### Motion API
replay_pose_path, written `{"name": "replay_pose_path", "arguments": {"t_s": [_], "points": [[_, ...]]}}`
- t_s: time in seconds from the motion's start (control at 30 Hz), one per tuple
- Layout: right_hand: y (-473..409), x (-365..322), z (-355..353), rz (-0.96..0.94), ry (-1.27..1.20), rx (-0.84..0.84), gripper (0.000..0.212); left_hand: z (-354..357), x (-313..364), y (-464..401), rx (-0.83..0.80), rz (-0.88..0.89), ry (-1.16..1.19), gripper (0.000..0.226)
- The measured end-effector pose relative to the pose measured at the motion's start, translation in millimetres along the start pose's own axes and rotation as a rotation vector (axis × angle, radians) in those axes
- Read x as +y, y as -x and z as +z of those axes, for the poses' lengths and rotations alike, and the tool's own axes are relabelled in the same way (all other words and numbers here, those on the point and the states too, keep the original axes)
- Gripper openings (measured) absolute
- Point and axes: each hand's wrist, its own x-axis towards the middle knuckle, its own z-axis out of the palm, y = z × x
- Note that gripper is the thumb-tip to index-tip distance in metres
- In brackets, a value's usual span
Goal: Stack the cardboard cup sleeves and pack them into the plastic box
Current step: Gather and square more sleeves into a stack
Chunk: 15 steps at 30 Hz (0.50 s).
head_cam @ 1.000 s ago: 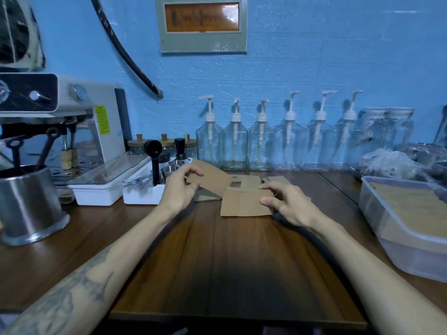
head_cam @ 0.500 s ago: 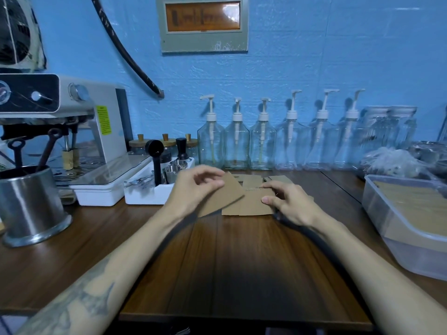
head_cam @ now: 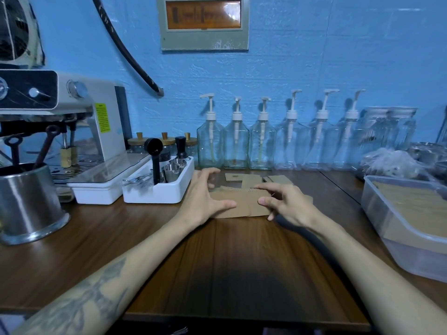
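Observation:
A small stack of flat brown cardboard cup sleeves point(head_cam: 244, 204) lies on the wooden counter point(head_cam: 242, 267) in the middle. My left hand point(head_cam: 203, 199) grips the stack's left end, thumb at the front edge and fingers over the back. My right hand point(head_cam: 287, 204) holds the right end the same way. Loose sleeves point(head_cam: 235, 177) lie flat just behind the stack, and another loose sleeve point(head_cam: 279, 179) sits to their right. The clear plastic box point(head_cam: 387, 223) stands at the right, with packed sleeves point(head_cam: 416, 204) lying inside it.
A white tray point(head_cam: 159, 192) with metal cups and a black scoop stands left of my left hand. Further left are an espresso machine point(head_cam: 63, 122) and a steel canister point(head_cam: 29, 201). Pump bottles point(head_cam: 237, 139) line the blue wall. A plastic bag point(head_cam: 389, 163) lies behind the box.
My left hand brought a sleeve from the left and laid it onto the stack. Both hands now clamp the stack's ends.

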Motion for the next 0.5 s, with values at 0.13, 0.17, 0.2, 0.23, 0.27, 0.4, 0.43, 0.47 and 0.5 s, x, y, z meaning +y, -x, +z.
{"name": "replay_pose_path", "arguments": {"t_s": [0.13, 0.17, 0.2, 0.23, 0.27, 0.4, 0.43, 0.47, 0.5], "points": [[-1, 0, 5, 0.001, -0.012, -0.041, 0.038, 2, -1, 4, -0.072, -0.062, 0.098, 0.089], [-1, 0, 6, 0.008, -0.023, -0.047, 0.037, 4, 0, 4, -0.099, -0.047, 0.088, 0.086], [-1, 0, 7, 0.017, -0.044, -0.052, 0.036, 5, 1, 4, -0.119, -0.030, 0.067, 0.083], [-1, -1, 7, 0.026, -0.076, -0.059, 0.034, 7, 2, 3, -0.130, -0.021, 0.048, 0.079], [0, -3, 8, 0.035, -0.120, -0.068, 0.031, 7, 2, 2, -0.137, -0.015, 0.037, 0.075], [1, -8, 9, 0.024, -0.166, -0.058, 0.025, 8, 0, 3, -0.213, 0.059, -0.051, 0.057], [0, -6, 10, 0.006, -0.132, -0.034, 0.022, 8, 0, 4, -0.226, 0.086, -0.092, 0.054], [-1, -4, 11, -0.014, -0.091, -0.007, 0.025, 8, 0, 4, -0.232, 0.111, -0.130, 0.052], [-2, -2, 10, -0.037, -0.037, 0.014, 0.034, 9, 0, 4, -0.233, 0.130, -0.156, 0.051]]}}
